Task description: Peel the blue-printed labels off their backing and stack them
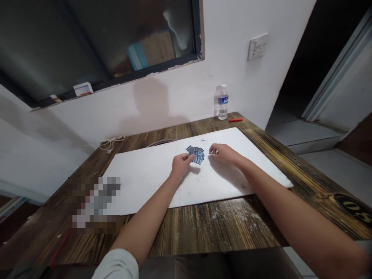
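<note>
A fan of small blue printed cards (197, 157) is spread between the thumb and fingers of my left hand (180, 164). It is held just above a white board (151, 174), with a shadow beneath it. My right hand (222, 153) is just to the right of the cards and apart from them. Its fingers are curled in a pinch, and a small light bit shows at the fingertips, too small to make out. Behind the cards, a thin dark strip (204, 140) lies on the board.
The board rests on a dark wooden table (197, 228). At the back right stand a water bottle (223, 102) and a red stick-like object (235, 120). A white cable (112, 143) lies at the back left. A blurred-out patch (97, 203) covers the left front corner.
</note>
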### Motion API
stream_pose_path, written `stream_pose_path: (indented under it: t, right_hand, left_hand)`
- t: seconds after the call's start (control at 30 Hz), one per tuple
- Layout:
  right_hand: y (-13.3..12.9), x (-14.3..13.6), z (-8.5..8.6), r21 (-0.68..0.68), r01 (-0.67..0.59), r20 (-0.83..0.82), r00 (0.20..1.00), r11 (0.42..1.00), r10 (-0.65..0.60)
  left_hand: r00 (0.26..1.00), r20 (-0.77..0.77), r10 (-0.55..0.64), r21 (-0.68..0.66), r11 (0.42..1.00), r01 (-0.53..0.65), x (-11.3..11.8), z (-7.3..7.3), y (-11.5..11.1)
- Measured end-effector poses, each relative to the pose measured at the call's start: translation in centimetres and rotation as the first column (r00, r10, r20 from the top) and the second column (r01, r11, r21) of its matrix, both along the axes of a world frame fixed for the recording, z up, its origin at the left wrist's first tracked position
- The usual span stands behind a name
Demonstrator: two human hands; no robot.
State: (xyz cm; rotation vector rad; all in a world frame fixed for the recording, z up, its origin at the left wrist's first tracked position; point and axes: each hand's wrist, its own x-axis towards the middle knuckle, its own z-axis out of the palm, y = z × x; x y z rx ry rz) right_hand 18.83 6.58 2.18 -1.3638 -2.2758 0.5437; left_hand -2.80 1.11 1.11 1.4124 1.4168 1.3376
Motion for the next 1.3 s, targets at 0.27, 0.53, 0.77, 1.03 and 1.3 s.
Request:
stream_pose_path:
  t: [0.27,0.53,0.77,1.03,1.3]
  right_hand:
    - [-0.7,-0.9,0.6,-0.107,0.043,-0.383,0.920,0.993,-0.081]
    - [-2.3,-3.2,0.6,-0.216,-0.108,-0.725,0.683,0.970,-0.085]
    - [-4.2,-6.1,-0.7,-0.337,-0.063,-0.717,0.664,0.940,-0.213]
    - [-4.8,-6.0,-0.5,-0.278,0.078,-0.626,0.741,0.958,-0.242]
    - [-5.0,-6.0,-0.4,-0.191,0.072,-0.591,0.788,0.979,-0.174]
  left_hand:
    - [0.996,0.025,0.082,0.041,0.996,-0.083,-0.4,-0.9,0.7]
    - [0.973,0.002,0.232,0.156,0.961,-0.230,-0.8,-0.9,0.9]
    - [0.960,-0.072,0.272,0.193,0.948,-0.254,-0.4,-0.3,0.4]
    - [0.958,-0.210,0.197,0.281,0.950,-0.133,0.0,0.2,-0.3]
    - [0.937,-0.299,0.180,0.340,0.938,-0.071,0.0,0.4,-0.5]
